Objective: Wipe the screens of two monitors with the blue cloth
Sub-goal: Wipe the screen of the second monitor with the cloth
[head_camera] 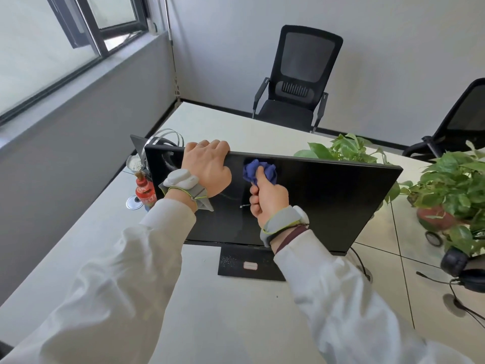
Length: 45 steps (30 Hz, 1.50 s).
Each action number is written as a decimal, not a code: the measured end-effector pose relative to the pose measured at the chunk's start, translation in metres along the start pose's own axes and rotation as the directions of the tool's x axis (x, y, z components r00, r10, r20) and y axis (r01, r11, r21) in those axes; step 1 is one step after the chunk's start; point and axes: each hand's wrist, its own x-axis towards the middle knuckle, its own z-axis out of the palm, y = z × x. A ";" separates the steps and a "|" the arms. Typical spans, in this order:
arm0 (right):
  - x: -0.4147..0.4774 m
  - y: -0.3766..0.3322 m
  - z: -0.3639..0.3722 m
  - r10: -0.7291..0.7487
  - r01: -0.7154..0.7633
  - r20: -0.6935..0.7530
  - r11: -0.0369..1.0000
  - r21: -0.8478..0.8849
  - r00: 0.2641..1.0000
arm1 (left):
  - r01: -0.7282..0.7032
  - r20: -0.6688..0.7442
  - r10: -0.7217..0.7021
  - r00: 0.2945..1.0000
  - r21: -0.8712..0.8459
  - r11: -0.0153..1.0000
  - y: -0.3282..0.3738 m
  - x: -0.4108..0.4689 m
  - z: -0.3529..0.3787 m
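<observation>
Head view, looking down over a pale desk (215, 306). One monitor (328, 195) stands at mid-frame, dark screen facing the wearer, tilted back a little on its flat black base (236, 261). Left hand (207, 166) is folded over the top edge of the monitor, left of centre, fingers curled behind the bezel: clamped on the frame, steadying it. Right hand (267, 198) is closed in a fist around the blue cloth (259, 171), thumb up along it; the bunched cloth sits pressed to the screen near the top edge, just right of the left hand. Step in hand, as I judge it: wiping the first screen, upper-middle area. Right half and lower part of the panel lie well apart from the cloth. Next move likely calls for sweeping the cloth across toward the right of the frame and down, keeping the left-hand brace so the panel does not rock. A second dark panel edge (137, 143) shows behind at upper left; whether it is the other monitor I cannot tell. Potted plants (451, 185) and a headset (462, 269) crowd the right edge.
</observation>
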 end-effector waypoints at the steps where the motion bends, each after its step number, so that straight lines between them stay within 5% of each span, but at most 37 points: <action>1: 0.002 0.010 -0.002 -0.009 0.008 -0.031 1.000 -0.030 0.999 | 0.001 0.002 -0.001 1.000 -0.002 1.000 -0.001 0.001 0.000; 9: 0.011 0.048 -0.021 0.246 -0.244 0.071 0.969 -0.033 0.967 | 0.001 -0.016 -0.001 1.000 -0.008 1.000 -0.001 0.000 0.003; 16: -0.010 -0.038 0.006 0.124 -0.188 0.275 0.958 0.219 0.953 | 0.000 -0.029 0.000 1.000 -0.001 1.000 0.003 0.000 0.001; 23: 0.002 0.030 -0.008 0.125 -0.127 0.055 0.991 0.039 0.991 | 0.013 -0.022 -0.013 1.000 0.000 1.000 0.002 0.000 0.000; 27: 0.004 0.035 -0.017 0.252 -0.261 0.136 0.964 0.056 0.958 | 0.005 -0.015 -0.005 1.000 0.001 1.000 0.002 0.000 -0.002; 34: -0.015 -0.041 0.000 0.047 -0.089 0.220 0.978 0.188 0.974 | 0.005 0.001 -0.005 1.000 -0.008 1.000 0.005 -0.001 -0.002; 41: -0.005 -0.001 -0.015 0.228 -0.244 0.159 0.966 0.085 0.960 | 0.014 -0.009 -0.014 1.000 -0.002 1.000 0.004 0.001 0.000; 45: -0.006 0.006 -0.024 0.173 -0.180 0.095 0.981 0.070 0.980 | 0.013 -0.031 -0.013 0.999 -0.008 1.000 0.002 0.000 0.001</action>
